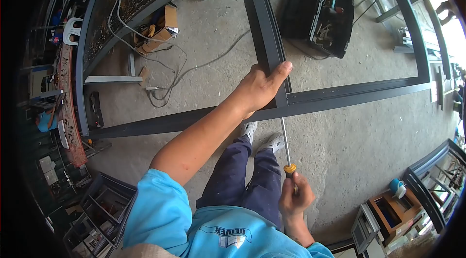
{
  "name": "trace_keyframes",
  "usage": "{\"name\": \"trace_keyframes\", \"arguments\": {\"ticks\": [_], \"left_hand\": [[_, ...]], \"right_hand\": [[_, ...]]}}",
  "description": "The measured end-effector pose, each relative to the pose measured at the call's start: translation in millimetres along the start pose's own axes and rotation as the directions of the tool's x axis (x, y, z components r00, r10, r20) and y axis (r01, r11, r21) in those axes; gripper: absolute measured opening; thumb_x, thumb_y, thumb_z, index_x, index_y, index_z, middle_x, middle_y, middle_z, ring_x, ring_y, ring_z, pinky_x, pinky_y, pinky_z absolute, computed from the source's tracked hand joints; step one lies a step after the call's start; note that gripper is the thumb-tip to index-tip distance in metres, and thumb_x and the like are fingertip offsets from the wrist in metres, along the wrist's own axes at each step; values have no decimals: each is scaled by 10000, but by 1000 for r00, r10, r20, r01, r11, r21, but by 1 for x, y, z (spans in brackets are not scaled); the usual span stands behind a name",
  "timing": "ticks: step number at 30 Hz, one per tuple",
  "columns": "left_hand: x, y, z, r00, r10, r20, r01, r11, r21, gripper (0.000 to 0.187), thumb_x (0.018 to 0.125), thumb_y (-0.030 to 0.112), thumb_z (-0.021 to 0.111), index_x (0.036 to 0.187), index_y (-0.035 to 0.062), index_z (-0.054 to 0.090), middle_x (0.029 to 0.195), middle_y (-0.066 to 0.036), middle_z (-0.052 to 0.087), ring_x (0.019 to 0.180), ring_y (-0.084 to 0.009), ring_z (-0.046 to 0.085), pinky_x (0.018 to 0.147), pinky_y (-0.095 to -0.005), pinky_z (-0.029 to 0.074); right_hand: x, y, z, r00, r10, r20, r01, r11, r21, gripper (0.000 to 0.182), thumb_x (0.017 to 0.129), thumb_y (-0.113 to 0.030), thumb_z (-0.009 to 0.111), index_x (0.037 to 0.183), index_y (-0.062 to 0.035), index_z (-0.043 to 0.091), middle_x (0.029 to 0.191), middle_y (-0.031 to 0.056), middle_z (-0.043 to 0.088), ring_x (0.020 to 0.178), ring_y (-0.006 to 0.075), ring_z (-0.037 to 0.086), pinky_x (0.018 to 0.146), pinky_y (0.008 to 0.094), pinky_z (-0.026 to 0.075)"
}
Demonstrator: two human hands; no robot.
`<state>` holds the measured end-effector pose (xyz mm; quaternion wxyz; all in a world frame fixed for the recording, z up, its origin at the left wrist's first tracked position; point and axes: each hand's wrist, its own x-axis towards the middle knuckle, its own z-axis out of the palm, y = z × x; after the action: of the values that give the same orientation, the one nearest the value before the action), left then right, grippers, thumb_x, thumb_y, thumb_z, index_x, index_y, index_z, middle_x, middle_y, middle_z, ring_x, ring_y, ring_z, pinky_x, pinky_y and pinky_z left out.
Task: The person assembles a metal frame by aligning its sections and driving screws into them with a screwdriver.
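Observation:
A dark grey metal window frame (359, 99) stretches across the view, with a middle bar (264, 20) joining its near rail. My left hand (262, 85) is wrapped round that bar just above the joint, its thumb pointing up and to the right. Below the rail, my right hand (297, 196) grips a screwdriver (290, 167) by its yellow and black handle. The long shaft runs up to the rail's outer edge beneath the joint. Its tip is hidden at the rail.
An open black toolbox (303, 10) stands on the concrete floor beyond the frame. A cardboard box (167, 22) with tools and a grey cable (213, 61) lie to the left. Brown wooden cabinet (393, 209) and more dark frames (429, 161) stand at lower right.

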<state>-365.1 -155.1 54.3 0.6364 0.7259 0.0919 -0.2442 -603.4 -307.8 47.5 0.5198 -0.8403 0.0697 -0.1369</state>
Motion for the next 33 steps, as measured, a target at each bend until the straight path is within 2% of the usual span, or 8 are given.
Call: {"name": "trace_keyframes", "arguments": {"ticks": [4, 13, 17, 19, 25, 27, 31, 33], "left_hand": [[-1, 0, -2, 1000, 22, -19, -21, 997, 79, 537, 938, 527, 483, 736, 30, 511, 640, -34, 478, 624, -129, 466, 585, -333, 443], [0, 7, 0, 999, -34, 0, 34, 998, 53, 437, 944, 407, 490, 719, 33, 500, 645, -22, 475, 616, -112, 455, 573, -324, 436], [0, 7, 0, 996, -80, 30, 81, 996, -35, 429, 928, 427, 513, 735, 43, 514, 697, -17, 481, 643, -103, 454, 580, -320, 438], [2, 2, -3, 994, -87, 62, 88, 996, -13, 537, 941, 494, 502, 1001, -39, 539, 895, -63, 536, 835, -118, 528, 737, -277, 483], [-7, 19, -3, 989, -125, 84, 125, 992, 10, 752, 915, 552, 496, 1231, -130, 471, 1173, -241, 557, 1121, -246, 532, 928, -346, 449], [-18, 35, -2, 980, -191, 53, 191, 982, 5, 907, 875, 625, 496, 1309, -163, 388, 1338, -316, 440, 1310, -322, 395, 1068, -402, 330], [-10, 17, -8, 969, -245, -31, 246, 969, 27, 1130, 784, 712, 550, 1343, -210, 212, 1363, -363, 361, 1331, -357, 358, 1082, -406, 315], [-20, 41, -16, 963, -261, 68, 255, 964, 77, 1136, 777, 734, 539, 1349, -194, 220, 1378, -350, 350, 1325, -359, 366, 1071, -398, 330]], "right_hand": [[-5, 7, -13, 963, 228, 142, -247, 959, 141, 149, 837, -1, 650, 964, 45, 589, 720, 64, 605, 568, 39, 498, 487, 196, 394], [-1, 5, -14, 711, 620, 331, -676, 476, 562, 137, 924, -115, 599, 969, 14, 580, 765, 62, 621, 563, 61, 510, 506, 214, 409], [10, -6, -14, 659, 625, 418, -691, 283, 665, 156, 927, -149, 603, 973, -1, 582, 756, 66, 621, 561, 77, 522, 498, 223, 419], [13, -11, -15, 586, 675, 449, -740, 218, 637, 163, 928, -165, 604, 984, -13, 586, 747, 67, 617, 564, 91, 532, 500, 225, 433], [10, -6, -19, 586, 621, 521, -764, 209, 610, 171, 943, -220, 578, 971, -51, 573, 718, 54, 574, 533, 126, 525, 463, 253, 438], [10, -7, -30, 608, 596, 525, -756, 231, 613, 190, 944, -203, 567, 1014, -28, 581, 731, 45, 570, 547, 120, 527, 473, 257, 432], [6, 6, -76, 669, 589, 453, -738, 457, 496, 248, 919, -155, 567, 1108, 5, 574, 750, 45, 564, 584, 126, 532, 477, 261, 425], [9, 9, -110, 713, 559, 424, -674, 376, 636, 286, 907, -175, 575, 1151, -26, 555, 774, 65, 582, 601, 145, 552, 480, 260, 434]]}}
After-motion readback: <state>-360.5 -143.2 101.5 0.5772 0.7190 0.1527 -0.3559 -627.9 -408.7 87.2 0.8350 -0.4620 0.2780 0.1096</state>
